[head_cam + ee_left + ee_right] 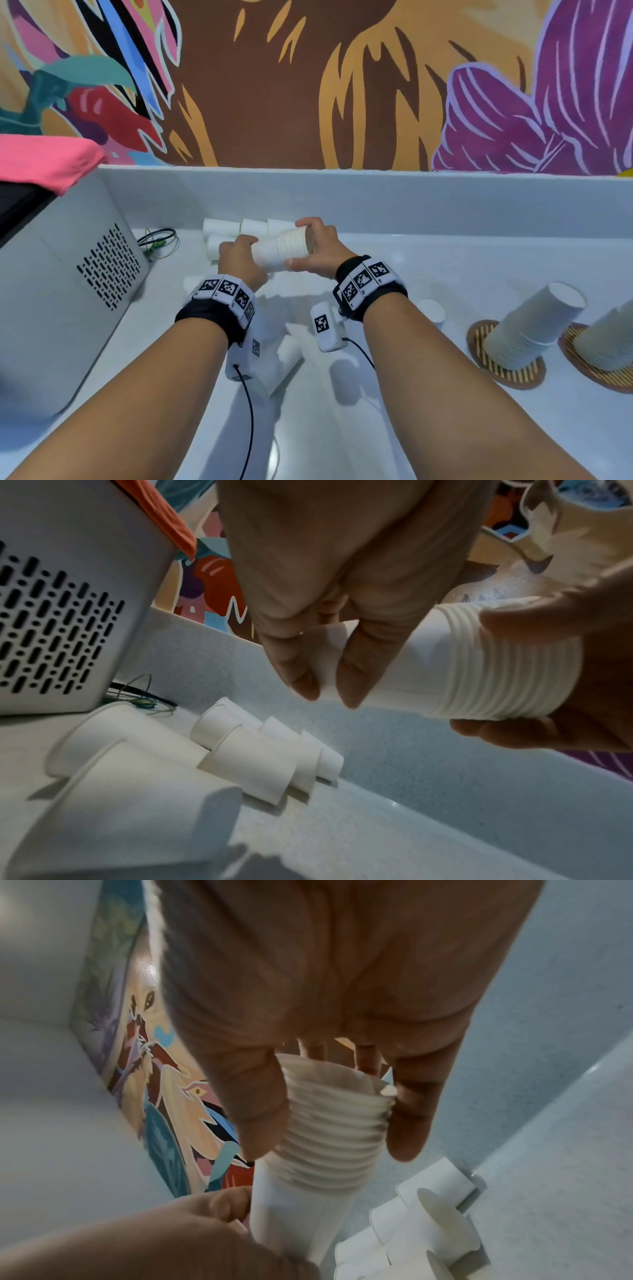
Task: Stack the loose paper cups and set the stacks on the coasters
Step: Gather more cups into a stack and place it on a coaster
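A stack of white paper cups [281, 251] lies sideways in the air between both hands, above the counter. My left hand [239, 257] grips its narrow bottom end [329, 664]. My right hand [317, 248] curls round the ribbed rim end [507, 664], thumb and fingers on either side of the stack [329, 1131]. Several loose cups [236, 231] lie on their sides at the back wall, also seen as loose cups [267, 753] under my left hand. At the right, two upside-down cup stacks [534, 325] stand on striped round coasters [513, 375].
A grey vented appliance [72, 284] with a pink cloth [44, 161] on top fills the left. A coil of green wire [159, 240] lies beside it. More loose cups [287, 356] lie under my wrists, and one small cup [432, 310] stands near the coasters.
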The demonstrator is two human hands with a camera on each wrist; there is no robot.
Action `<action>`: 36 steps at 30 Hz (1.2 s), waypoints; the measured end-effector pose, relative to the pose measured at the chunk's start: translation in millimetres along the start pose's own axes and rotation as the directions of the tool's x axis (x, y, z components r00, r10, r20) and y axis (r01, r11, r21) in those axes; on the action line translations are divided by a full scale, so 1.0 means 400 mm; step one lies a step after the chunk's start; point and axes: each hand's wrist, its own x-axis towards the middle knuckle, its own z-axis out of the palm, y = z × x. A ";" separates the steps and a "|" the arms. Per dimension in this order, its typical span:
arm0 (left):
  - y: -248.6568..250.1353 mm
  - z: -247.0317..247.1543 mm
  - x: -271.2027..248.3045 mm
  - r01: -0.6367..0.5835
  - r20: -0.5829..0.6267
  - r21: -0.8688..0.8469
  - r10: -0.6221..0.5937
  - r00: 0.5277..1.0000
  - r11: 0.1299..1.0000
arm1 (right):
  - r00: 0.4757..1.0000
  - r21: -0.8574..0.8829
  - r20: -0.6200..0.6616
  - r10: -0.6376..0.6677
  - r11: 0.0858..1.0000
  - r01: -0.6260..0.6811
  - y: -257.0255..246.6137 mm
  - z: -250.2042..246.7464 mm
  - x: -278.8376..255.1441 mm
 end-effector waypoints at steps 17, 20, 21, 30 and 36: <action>0.188 0.144 -0.199 0.181 0.095 -0.746 -0.166 0.982 0.641 | 0.992 -0.012 -0.119 0.045 0.999 -0.047 0.113 -0.163 -0.213; 0.209 0.156 -0.219 0.164 0.086 -0.740 -0.151 0.985 0.653 | 0.991 -0.033 -0.130 0.033 0.999 -0.037 0.120 -0.173 -0.232; 0.213 0.160 -0.222 0.144 0.071 -0.723 -0.135 0.988 0.675 | 0.990 -0.055 -0.137 0.020 0.998 -0.028 0.120 -0.175 -0.236; 0.249 0.173 -0.231 0.111 0.084 -0.728 -0.073 0.994 0.676 | 0.974 -0.169 -0.221 0.057 0.981 -0.095 0.135 -0.191 -0.272; 0.286 0.181 -0.256 0.132 0.195 -0.724 0.017 0.981 0.677 | 0.954 -0.223 -0.296 0.046 0.968 -0.116 0.140 -0.204 -0.303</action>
